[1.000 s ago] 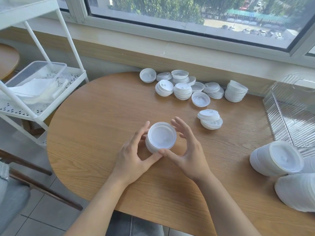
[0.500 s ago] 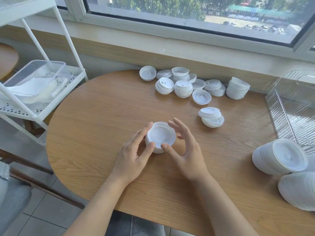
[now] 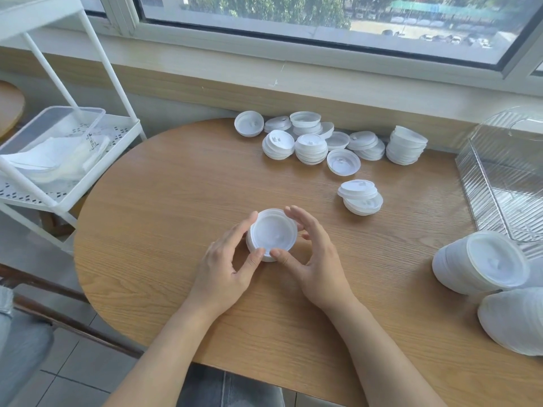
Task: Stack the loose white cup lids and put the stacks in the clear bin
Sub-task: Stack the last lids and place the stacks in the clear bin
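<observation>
Both hands are cupped around one short stack of lids sitting on the wooden table. The left hand pinches it with thumb and forefinger, and the right hand has its thumb on the near rim and its fingers curled round the far side, probably to square up the edges so the lids nest. One stack in hand, then a scattered bunch of loose lids near the window, roughly a dozen small piles and singles, hard to count exactly. Two big finished stacks lie on their sides at right, just beside the clear bin, which looks empty from here.
</observation>
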Action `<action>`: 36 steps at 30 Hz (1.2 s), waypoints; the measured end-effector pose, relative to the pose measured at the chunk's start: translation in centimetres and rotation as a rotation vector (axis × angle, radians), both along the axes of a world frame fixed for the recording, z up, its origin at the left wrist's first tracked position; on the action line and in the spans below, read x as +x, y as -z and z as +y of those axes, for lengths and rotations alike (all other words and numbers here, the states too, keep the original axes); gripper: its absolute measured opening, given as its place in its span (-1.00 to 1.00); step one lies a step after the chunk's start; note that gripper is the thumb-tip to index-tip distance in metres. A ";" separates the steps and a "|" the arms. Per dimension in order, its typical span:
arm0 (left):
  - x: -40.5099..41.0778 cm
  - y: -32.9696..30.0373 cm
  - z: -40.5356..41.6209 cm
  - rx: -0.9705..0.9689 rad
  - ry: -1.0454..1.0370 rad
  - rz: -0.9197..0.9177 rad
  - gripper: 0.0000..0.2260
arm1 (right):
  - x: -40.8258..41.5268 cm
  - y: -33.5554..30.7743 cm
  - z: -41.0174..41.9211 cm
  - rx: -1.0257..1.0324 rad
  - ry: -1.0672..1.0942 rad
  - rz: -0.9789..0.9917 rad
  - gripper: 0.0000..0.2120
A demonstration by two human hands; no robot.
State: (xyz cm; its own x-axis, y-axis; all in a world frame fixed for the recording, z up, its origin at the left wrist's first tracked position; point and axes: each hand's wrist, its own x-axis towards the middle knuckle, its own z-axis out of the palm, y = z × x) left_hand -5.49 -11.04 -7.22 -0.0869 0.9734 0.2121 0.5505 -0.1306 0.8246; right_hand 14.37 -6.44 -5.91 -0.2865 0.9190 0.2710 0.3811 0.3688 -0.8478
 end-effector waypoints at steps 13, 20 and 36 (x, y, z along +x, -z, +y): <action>0.4 -1.0 0.5 -0.043 0.018 0.055 -0.46 | 1.8 -0.3 0.3 0.118 0.194 0.013 -0.23; 2.5 -1.5 2.4 -0.048 0.059 0.012 -0.44 | 6.6 0.1 4.1 0.140 0.486 -0.044 -0.27; 6.9 -2.0 7.9 -0.050 0.027 -0.023 -0.15 | 9.2 0.5 11.3 -0.045 0.561 -0.127 0.01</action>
State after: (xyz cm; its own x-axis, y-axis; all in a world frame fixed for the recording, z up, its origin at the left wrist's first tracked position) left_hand 1.37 -3.12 -5.21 -0.0645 0.9848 0.1611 0.5285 -0.1032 0.8426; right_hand 23.58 4.84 -6.38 0.2204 0.9494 0.2238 0.6081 0.0456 -0.7926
